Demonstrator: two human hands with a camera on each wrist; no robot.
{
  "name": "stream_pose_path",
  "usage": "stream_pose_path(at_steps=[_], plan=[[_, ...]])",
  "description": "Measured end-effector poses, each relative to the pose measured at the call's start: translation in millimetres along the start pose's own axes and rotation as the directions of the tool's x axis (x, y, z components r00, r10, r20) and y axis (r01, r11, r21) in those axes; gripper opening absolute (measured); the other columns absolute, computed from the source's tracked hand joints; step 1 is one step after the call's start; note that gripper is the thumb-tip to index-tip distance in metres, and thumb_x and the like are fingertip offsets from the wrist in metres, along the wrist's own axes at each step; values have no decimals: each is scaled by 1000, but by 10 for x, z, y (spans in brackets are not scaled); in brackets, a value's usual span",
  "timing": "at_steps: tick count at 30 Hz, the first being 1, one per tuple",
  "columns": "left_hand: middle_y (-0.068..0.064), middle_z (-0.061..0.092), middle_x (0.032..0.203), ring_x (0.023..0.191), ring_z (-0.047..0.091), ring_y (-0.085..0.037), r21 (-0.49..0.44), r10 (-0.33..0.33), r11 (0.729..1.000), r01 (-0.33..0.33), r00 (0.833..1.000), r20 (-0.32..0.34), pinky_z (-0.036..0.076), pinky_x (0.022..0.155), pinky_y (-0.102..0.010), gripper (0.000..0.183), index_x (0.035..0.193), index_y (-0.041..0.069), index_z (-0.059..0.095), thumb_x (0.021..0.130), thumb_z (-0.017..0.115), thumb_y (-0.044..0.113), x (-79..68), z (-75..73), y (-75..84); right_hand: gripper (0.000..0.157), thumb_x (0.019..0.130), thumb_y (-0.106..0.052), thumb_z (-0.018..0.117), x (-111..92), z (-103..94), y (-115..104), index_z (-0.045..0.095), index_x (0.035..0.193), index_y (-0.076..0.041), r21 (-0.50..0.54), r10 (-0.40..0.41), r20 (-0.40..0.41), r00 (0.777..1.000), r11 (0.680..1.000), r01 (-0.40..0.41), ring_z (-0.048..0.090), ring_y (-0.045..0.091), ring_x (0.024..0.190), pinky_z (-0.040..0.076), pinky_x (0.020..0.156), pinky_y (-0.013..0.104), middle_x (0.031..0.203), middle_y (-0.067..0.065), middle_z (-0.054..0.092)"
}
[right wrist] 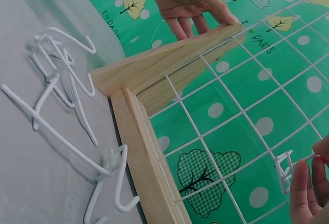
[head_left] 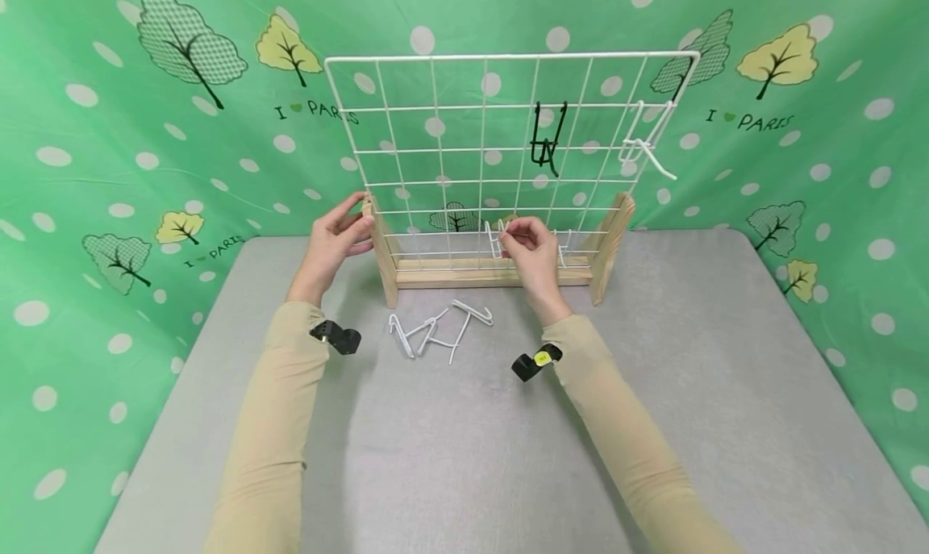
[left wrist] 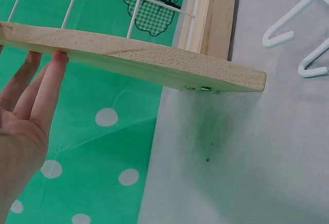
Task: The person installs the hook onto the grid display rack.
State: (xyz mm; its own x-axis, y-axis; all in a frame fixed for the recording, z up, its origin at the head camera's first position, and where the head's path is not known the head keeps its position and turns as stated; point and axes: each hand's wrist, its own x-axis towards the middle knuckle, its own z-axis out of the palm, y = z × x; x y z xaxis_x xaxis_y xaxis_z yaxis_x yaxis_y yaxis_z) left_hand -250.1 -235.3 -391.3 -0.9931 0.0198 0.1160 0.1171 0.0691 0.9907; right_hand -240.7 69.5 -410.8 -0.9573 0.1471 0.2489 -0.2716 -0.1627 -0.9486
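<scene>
Head view: right grip (head_left: 535,261) pinches a white hook (right wrist: 281,171) low at the wire grid (head_left: 484,106); left grip (head_left: 332,243), fingers extended, touches the wooden upright (head_left: 383,257).

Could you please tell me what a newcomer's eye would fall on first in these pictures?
Probably the large white wire grid in its wooden stand, before the green patterned cloth. Next, perhaps the black hook hanging high, right of the grid's centre. Below, the right hand pinches a white hook low on the grid, while the left hand touches the stand's left post.
</scene>
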Motion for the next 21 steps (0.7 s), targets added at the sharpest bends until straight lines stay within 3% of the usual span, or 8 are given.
stream_pose_path(at_steps=[10, 21], plan=[[-28, 44, 140, 92, 68, -15, 7, 3, 1000, -3, 1000, 4, 58, 79, -30, 56, 145, 16, 47, 93, 67, 23, -13, 5, 14, 13, 83, 17, 60, -94, 52, -242, 52, 93, 20, 3, -21, -35, 999, 1000, 21, 58, 13, 73, 56, 64, 21, 85, 12, 58], [-28, 44, 141, 93, 68, -16, 0, 0, 1000, 0, 1000, 2, 58, 79, -29, 55, 145, 18, 47, 93, 67, 24, -2, -5, -13, 14, 81, 20, 60, -174, 76, -196, 53, 93, 23, -69, -52, 19, 998, 996, 54, 57, 14, 74, 52, 64, 15, 85, 18, 58]])
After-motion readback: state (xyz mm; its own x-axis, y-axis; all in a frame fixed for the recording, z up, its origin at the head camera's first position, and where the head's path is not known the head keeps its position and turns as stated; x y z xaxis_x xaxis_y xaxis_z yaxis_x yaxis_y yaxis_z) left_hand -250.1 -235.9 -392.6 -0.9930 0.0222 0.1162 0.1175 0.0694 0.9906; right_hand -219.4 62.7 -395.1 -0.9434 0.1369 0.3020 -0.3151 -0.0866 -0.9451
